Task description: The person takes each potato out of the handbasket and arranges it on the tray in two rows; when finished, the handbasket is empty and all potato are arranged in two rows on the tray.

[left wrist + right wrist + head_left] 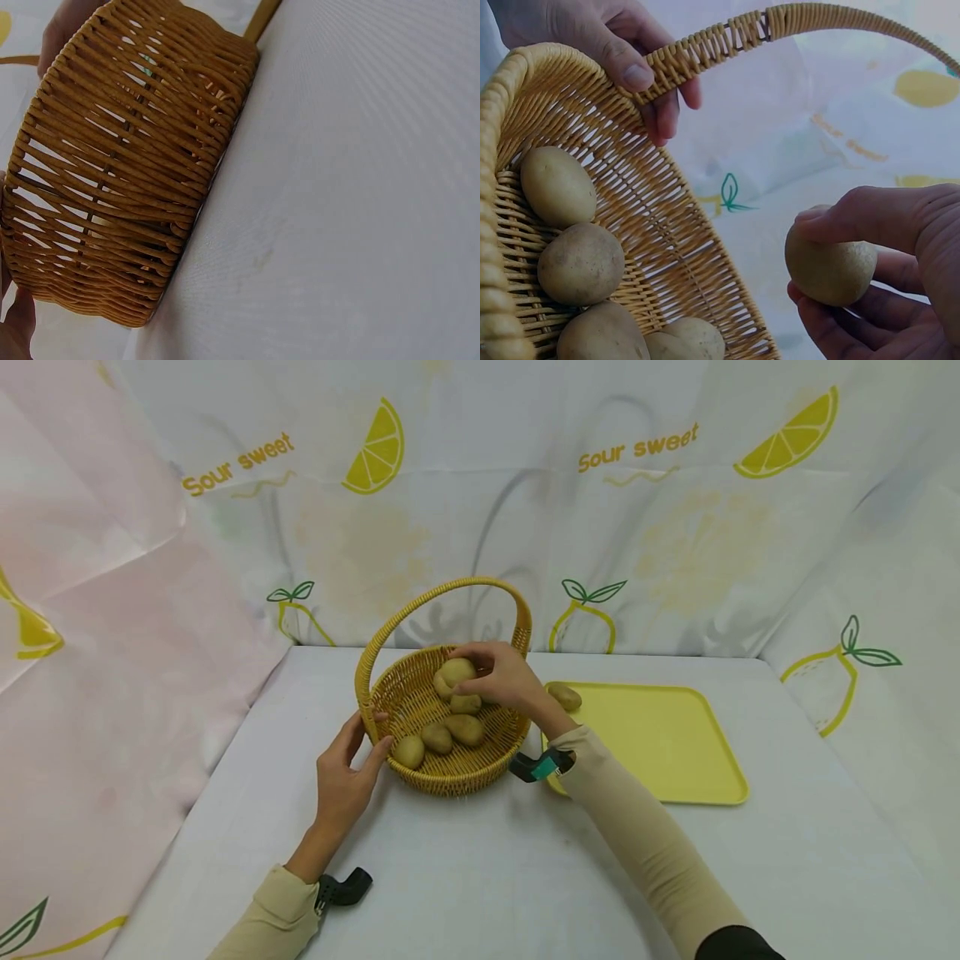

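A woven wicker basket point(450, 787) with a tall arched handle point(442, 589) stands on the table. At its left side my left hand point(347, 777) grips the rim by the handle's base, thumb outside and fingers around it. In the right wrist view, my right hand point(907, 277) pinches a potato point(829, 259) between thumb and fingers. The head view places that hand point(502, 681) over the basket's back right part. Several potatoes point(465, 729) lie on the basket floor below. The left wrist view is mostly filled by the basket's woven side point(127, 165).
Right of the basket lies a yellow tray point(652, 743), with one potato point(564, 696) at its back left corner. A white cloth covers the table point(465, 877). Lemon-printed curtains point(480, 510) hang behind and at both sides.
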Motion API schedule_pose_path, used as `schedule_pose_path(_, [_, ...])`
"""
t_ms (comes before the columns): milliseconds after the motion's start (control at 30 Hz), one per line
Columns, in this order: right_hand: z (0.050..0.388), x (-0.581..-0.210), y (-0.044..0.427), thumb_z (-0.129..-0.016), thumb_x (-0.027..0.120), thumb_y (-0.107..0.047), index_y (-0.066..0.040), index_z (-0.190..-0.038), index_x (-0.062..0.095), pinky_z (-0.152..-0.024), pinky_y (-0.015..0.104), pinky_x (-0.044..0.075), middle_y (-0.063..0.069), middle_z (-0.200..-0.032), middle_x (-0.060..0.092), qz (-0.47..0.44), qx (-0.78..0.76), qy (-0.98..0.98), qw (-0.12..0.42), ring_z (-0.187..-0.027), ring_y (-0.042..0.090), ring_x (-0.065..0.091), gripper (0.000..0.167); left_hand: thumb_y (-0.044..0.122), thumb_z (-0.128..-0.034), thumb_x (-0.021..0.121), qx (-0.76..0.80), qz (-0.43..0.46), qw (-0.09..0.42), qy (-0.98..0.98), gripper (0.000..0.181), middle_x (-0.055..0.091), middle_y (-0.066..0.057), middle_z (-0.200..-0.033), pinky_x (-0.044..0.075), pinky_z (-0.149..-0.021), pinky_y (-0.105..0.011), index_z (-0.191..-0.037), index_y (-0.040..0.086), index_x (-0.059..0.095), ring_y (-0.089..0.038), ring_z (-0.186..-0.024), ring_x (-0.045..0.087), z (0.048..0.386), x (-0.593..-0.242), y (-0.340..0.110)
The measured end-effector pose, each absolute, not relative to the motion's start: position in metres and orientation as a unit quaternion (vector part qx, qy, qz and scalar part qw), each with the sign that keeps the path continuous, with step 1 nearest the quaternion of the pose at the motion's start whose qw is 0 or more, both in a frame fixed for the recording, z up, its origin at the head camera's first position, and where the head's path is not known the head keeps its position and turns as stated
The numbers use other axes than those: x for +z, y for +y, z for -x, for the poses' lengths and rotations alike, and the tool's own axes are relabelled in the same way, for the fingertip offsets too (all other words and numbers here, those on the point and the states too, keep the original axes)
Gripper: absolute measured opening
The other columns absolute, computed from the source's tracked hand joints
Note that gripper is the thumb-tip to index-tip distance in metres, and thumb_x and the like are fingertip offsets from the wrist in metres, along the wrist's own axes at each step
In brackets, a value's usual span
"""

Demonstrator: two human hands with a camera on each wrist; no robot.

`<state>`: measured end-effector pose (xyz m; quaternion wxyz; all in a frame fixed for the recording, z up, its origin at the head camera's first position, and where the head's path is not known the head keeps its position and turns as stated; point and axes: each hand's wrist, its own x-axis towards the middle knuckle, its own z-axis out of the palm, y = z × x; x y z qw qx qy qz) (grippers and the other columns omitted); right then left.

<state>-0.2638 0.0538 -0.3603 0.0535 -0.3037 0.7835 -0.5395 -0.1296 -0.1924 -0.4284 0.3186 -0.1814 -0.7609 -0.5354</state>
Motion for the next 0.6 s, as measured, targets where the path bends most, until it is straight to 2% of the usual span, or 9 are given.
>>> schedule_pose_path(600, [0.251, -0.361, 0.079, -0.085, 0.083, 0.001, 0.004, -0.13, 0.069, -0.091, 0.038, 0.059, 0.013, -0.13, 0.067, 0.272, -0.586, 0.761, 0.061, -0.109, 0.029, 0.068, 0.047, -0.02, -0.0906, 0.069, -0.535, 0.181, 0.323, -0.76, 0.048, 0.067, -0.028, -0.125, 0.042, -0.113, -0.031, -0.136, -0.016, 0.056, -0.051, -0.128, 0.055, 0.13, -0.428, -0.192])
